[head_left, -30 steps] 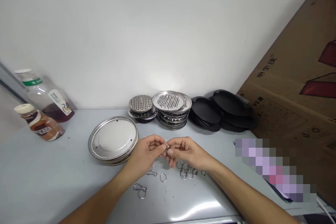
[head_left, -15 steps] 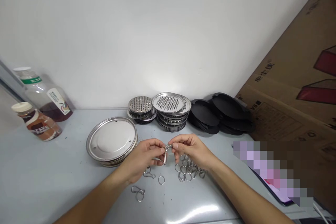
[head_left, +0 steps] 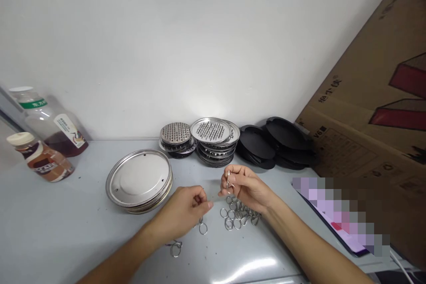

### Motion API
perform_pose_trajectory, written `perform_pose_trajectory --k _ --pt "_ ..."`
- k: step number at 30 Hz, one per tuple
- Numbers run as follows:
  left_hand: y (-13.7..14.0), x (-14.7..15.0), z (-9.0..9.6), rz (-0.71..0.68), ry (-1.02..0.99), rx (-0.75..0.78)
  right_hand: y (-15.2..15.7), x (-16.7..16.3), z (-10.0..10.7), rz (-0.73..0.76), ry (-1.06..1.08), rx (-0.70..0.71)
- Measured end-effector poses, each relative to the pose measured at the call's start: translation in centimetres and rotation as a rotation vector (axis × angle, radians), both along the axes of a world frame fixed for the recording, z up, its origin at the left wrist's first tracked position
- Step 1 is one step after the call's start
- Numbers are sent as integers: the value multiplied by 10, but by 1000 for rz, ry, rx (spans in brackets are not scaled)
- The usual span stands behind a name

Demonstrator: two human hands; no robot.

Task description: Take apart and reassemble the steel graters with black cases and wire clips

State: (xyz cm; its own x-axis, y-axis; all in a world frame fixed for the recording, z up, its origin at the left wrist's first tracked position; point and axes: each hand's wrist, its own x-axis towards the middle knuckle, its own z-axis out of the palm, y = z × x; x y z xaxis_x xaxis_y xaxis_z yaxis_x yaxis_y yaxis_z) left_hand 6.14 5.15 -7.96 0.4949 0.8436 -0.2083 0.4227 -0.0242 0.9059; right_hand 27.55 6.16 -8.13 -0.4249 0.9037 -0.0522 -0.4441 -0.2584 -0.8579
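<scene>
My right hand (head_left: 244, 186) pinches a small metal clip (head_left: 228, 179) with a ring on it, held up above the tabletop. Close under that hand lies a heap of metal rings (head_left: 229, 224) and clips, partly covered by the fingers. To its left, my left hand (head_left: 184, 211) hovers with the thumb held apart from the curled fingers and nothing seen between them. Just below the left thumb is a single loose ring (head_left: 203, 229); another piece beside it is mostly hidden. A joined clip and ring (head_left: 176, 248) lies nearer the front, partly behind the left wrist.
Left of my hands stands a stack of round metal plates (head_left: 140, 177). Along the wall sit round grater discs (head_left: 211, 131), a smaller grater stack (head_left: 176, 133) and black round trays (head_left: 256, 144). Two bottles (head_left: 48, 162) stand far left; a cardboard box (head_left: 359, 111) and phone (head_left: 333, 226) are right.
My hands have parted. The right hand has lifted slightly with the clip; the left has let go of it and dropped a little lower. The view has shifted slightly.
</scene>
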Motion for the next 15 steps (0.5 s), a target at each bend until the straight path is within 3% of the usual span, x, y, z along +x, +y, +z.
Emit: perform_pose_trajectory --k 2,4,9,12,15 --pt "-2 -1 -3 -23 174 187 1 0 -3 -24 -105 14" --pt "-2 -3 -5 -76 285 296 0 -1 -6 -95 -316 144" --pt "0 -7 -2 -204 341 436 -7 -4 -8 -268 -903 791" --pt "2 -5 -1 -57 253 422 -9 -5 -9 -270 -966 980" --pt "2 -1 1 57 77 340 -9 -6 -8 -311 -952 1039"
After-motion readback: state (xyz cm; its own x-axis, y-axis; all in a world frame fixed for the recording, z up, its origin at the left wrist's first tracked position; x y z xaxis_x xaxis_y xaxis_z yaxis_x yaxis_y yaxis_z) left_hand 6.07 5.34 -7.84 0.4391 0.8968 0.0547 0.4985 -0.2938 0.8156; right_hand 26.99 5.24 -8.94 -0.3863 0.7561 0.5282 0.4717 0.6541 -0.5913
